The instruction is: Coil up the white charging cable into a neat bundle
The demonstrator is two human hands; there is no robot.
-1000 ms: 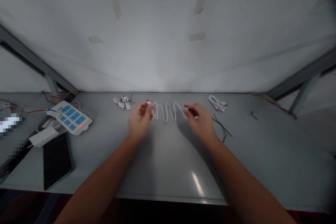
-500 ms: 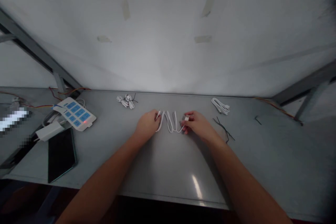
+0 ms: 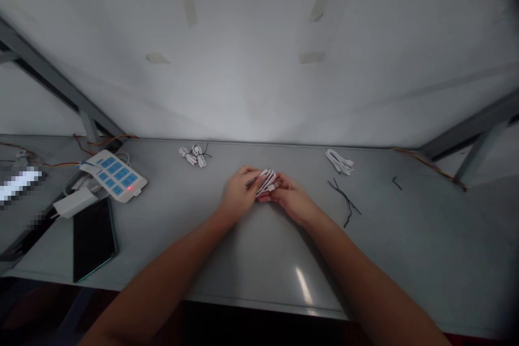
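We've got the white cable (image 3: 265,180) bunched into folds between our left hand (image 3: 237,194) and right hand (image 3: 292,198), both pinching it just above the table (image 3: 259,259); loosen either pinch and those loops probably spring apart again.

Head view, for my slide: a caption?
Both hands, left hand and right hand, gather a folded white cable above the grey table.

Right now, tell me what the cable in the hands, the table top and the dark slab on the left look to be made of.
White cable: probably plastic-sheathed, smooth, bending into tight loops between left hand and right hand.
Table: likely grey metal or laminate, semi-gloss, with a bright light streak.
Dark slab: apparently glass-faced, glossy black with a shiny edge.
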